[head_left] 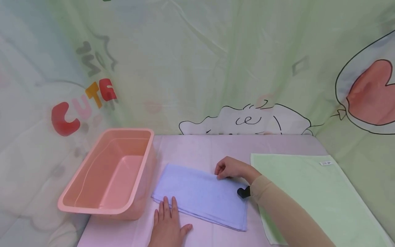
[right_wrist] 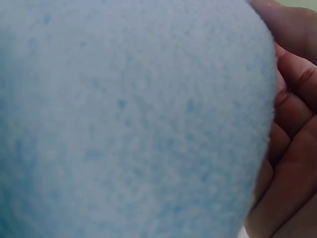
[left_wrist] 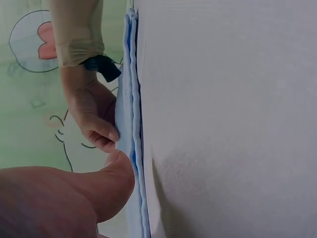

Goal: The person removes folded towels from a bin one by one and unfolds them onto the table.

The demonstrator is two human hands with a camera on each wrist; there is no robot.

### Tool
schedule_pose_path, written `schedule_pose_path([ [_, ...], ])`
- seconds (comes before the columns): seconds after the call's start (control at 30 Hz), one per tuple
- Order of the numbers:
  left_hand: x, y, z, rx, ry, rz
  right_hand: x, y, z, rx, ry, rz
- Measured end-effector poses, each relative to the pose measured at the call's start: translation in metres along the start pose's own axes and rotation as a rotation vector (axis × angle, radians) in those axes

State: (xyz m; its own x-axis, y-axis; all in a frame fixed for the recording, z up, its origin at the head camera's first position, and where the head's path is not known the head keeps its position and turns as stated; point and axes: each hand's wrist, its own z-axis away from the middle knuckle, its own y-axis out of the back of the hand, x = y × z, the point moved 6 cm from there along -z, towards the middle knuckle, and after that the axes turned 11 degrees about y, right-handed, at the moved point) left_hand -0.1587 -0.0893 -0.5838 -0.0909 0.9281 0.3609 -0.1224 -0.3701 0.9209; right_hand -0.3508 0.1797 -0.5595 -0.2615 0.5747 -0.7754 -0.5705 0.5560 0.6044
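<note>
A light blue towel [head_left: 200, 195], folded in layers, lies on the table between both hands. At its far edge my right hand [head_left: 232, 168] pinches the cloth between thumb and curled fingers. In the right wrist view the towel [right_wrist: 138, 119] fills most of the picture, with the fingers [right_wrist: 297, 94] of that hand along its edge. My left hand [head_left: 168, 223] lies flat, fingers straight, fingertips on the towel's near edge. From the left wrist, the stacked layers of the towel's edge [left_wrist: 134, 99] show beside the left thumb [left_wrist: 119, 178].
An empty pink plastic basin [head_left: 135, 192] stands to the left of the towel. On the right a pale green towel [head_left: 302, 192] is spread flat, partly under the right forearm. A printed curtain [head_left: 197, 68] closes off the back and sides of the pinkish table [head_left: 188, 147].
</note>
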Motion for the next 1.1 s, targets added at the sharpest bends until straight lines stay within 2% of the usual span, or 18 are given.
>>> schedule_pose_path([
  [0.23,-0.001,0.004,-0.01,0.023,-0.044,0.021,0.007,-0.002,0.008,0.06,0.003,0.0],
  [0.37,-0.003,0.004,-0.017,0.021,-0.058,0.037,0.011,-0.003,0.014,0.096,-0.024,-0.017],
  [0.5,-0.002,0.006,-0.025,-0.009,-0.043,0.06,0.012,-0.005,0.019,0.126,-0.066,-0.019],
  [0.6,-0.001,0.009,-0.033,-0.007,-0.037,0.066,0.011,-0.006,0.024,0.15,-0.096,-0.018],
  [1.1,-0.002,0.021,-0.066,-0.012,-0.007,0.058,0.003,-0.024,0.042,0.25,-0.114,-0.039],
])
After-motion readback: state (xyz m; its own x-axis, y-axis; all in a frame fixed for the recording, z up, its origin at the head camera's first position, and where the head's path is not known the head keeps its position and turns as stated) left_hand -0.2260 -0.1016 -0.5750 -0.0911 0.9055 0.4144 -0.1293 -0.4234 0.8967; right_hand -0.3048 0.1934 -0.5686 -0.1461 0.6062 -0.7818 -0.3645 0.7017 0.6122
